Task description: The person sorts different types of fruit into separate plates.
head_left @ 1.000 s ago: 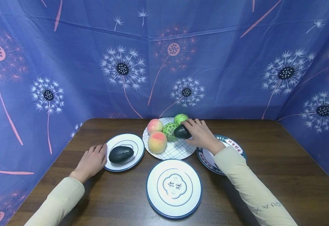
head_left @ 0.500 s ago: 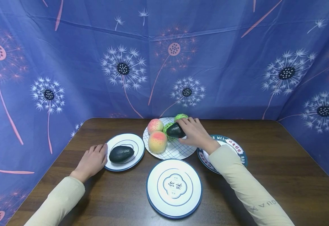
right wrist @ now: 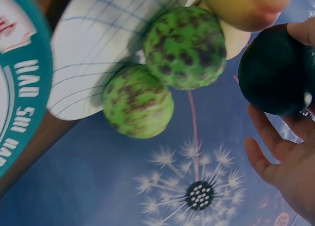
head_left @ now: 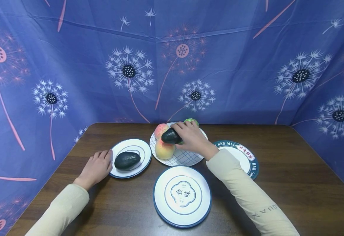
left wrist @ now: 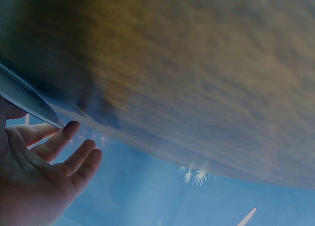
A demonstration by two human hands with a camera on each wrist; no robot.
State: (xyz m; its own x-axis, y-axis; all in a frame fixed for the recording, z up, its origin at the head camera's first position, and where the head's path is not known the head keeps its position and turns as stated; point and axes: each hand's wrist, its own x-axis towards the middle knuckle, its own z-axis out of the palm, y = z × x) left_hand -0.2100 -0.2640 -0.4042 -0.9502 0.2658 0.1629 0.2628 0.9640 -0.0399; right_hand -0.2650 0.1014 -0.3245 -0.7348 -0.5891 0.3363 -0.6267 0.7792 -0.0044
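Observation:
My right hand point(head_left: 191, 137) grips a dark green avocado point(head_left: 170, 136), thumb and fingers around one end. In the head view this avocado overlaps two pink-and-yellow peaches point(head_left: 164, 150) on a grid-patterned plate point(head_left: 186, 159). Two round green fruits with brown patches point(right wrist: 184, 48) show in the right wrist view; in the head view my right hand mostly hides them. My left hand point(head_left: 96, 168) holds the left rim of a blue-rimmed white plate point(head_left: 143, 154), with the rim between thumb and fingers point(left wrist: 71, 130). A second avocado point(head_left: 127, 161) lies on that plate.
A white plate with blue rim and a flower-shaped mark point(head_left: 182, 213) sits at the front middle of the wooden table point(head_left: 296, 164). A green-rimmed plate with lettering point(head_left: 252, 157) lies at right, partly under the right sleeve. Behind hangs a blue dandelion-print cloth point(head_left: 234, 78).
My right hand has carried the avocado leftward from over the green fruits to over the peaches. More of the green-rimmed plate shows. The left hand and its plate have stayed in place.

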